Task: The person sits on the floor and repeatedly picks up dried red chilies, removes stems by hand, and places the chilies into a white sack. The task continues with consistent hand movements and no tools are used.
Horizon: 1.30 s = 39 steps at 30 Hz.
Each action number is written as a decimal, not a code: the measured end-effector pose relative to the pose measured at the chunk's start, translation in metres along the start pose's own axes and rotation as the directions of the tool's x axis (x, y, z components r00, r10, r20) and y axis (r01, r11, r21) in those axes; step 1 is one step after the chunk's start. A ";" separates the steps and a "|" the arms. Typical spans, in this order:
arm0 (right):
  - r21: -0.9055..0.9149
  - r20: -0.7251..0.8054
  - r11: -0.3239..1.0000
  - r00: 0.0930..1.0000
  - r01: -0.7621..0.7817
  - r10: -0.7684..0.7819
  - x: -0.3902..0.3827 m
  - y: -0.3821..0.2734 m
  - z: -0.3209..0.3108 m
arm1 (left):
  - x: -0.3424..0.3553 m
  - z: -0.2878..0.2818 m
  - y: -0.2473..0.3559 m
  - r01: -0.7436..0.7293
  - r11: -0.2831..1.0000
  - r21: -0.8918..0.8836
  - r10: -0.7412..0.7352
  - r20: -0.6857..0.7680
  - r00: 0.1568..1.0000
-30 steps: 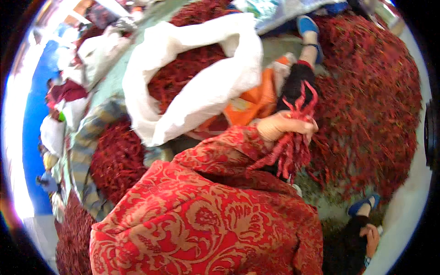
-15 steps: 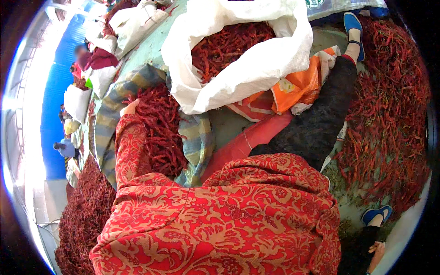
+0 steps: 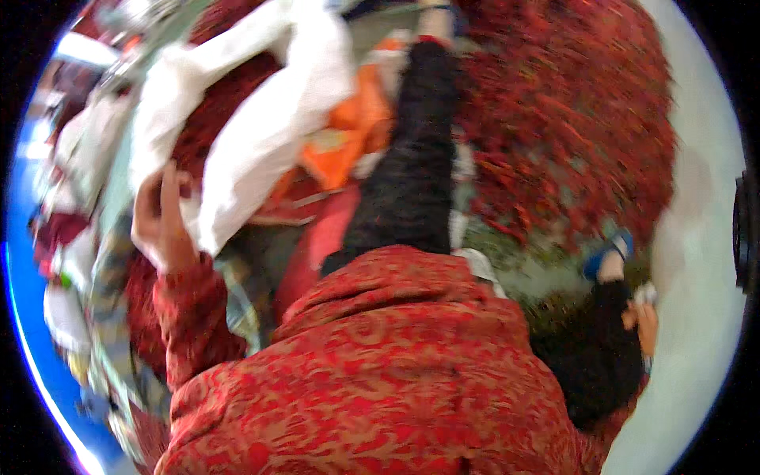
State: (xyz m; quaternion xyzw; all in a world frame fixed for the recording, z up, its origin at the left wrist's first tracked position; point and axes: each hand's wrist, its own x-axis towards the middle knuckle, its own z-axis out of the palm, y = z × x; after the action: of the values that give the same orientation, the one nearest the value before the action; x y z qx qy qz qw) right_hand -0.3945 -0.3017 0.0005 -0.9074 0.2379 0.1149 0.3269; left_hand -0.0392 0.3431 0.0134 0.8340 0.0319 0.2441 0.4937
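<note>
My left hand (image 3: 164,226) is raised at the near rim of a white woven sack (image 3: 261,134), its blurred fingers stretched and apart, with nothing visible in them. Dried red chillies (image 3: 207,119) show inside the sack. Below my left forearm, more dark red chillies (image 3: 146,317) lie in a blue-and-yellow striped sack (image 3: 111,305), partly hidden by my sleeve. At the far right my right hand (image 3: 643,323) rests by my bent knee, fingers curled around something small and whitish, too blurred to name.
A wide heap of red chillies (image 3: 562,111) spreads along the right, beside a pale wall (image 3: 704,237). An orange-and-white bag (image 3: 348,131) lies against my outstretched black-trousered leg (image 3: 412,158). Filled white sacks (image 3: 91,146) stand at the far left.
My left hand has come out of the chillies in the striped sack and up to the white sack's rim. The view has swung right. My right hand stays by my knee.
</note>
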 end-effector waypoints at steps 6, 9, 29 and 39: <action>0.353 -0.084 0.935 0.994 -0.040 0.074 0.007 -0.015 0.011 | -0.103 0.095 -0.023 -0.189 0.979 -0.077 0.191 0.676 0.712; 0.399 -0.017 0.915 0.998 -0.050 0.062 0.015 -0.022 0.021 | -0.127 0.107 -0.100 -0.227 0.973 0.029 0.155 0.650 0.744; -0.527 0.477 0.775 0.876 0.349 -0.070 0.140 -0.168 0.100 | -0.141 0.113 -0.178 -0.259 0.912 0.317 0.015 0.605 0.796; 0.439 0.138 0.899 0.989 -0.016 -0.049 0.221 -0.231 0.317 | -0.146 0.125 -0.195 -0.220 0.940 0.261 0.019 0.602 0.798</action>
State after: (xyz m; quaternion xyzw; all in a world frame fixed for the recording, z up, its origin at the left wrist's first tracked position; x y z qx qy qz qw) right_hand -0.1040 -0.0194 -0.1960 -0.8016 0.2255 0.1214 0.5402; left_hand -0.0757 0.2986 -0.2544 0.9369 -0.1379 -0.0052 0.3213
